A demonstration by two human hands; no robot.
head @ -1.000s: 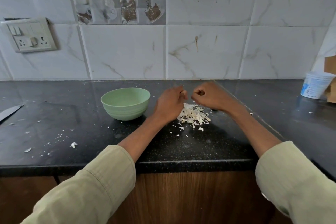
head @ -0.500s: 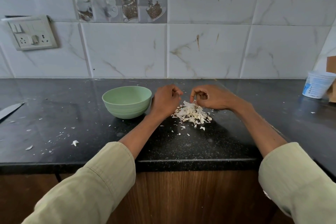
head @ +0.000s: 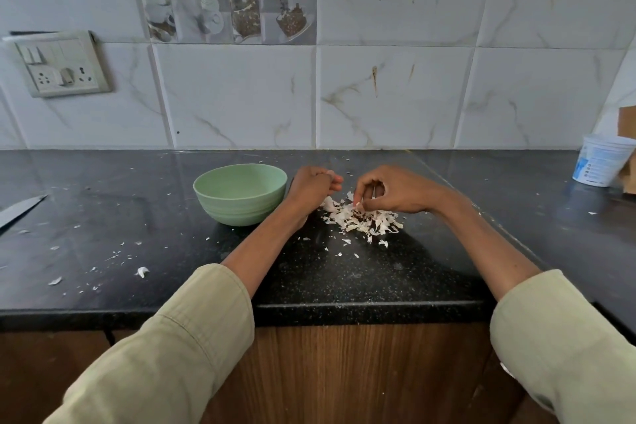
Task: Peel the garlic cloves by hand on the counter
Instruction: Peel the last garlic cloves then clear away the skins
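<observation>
Right grip [head: 395, 190] over garlic peels [head: 364, 218]

White marbled wall tiles [head: 395, 96], switchboard [head: 60, 64], seemingly wooden cabinet front [head: 361, 372]

No text can be read. The white tub [head: 600, 162], well right of the right hand [head: 395, 191], carries blue printing too small and blurred to make out. The switch plate [head: 60, 64] on the wall, up and far left of the left hand [head: 311, 186], shows no legible markings.
</observation>
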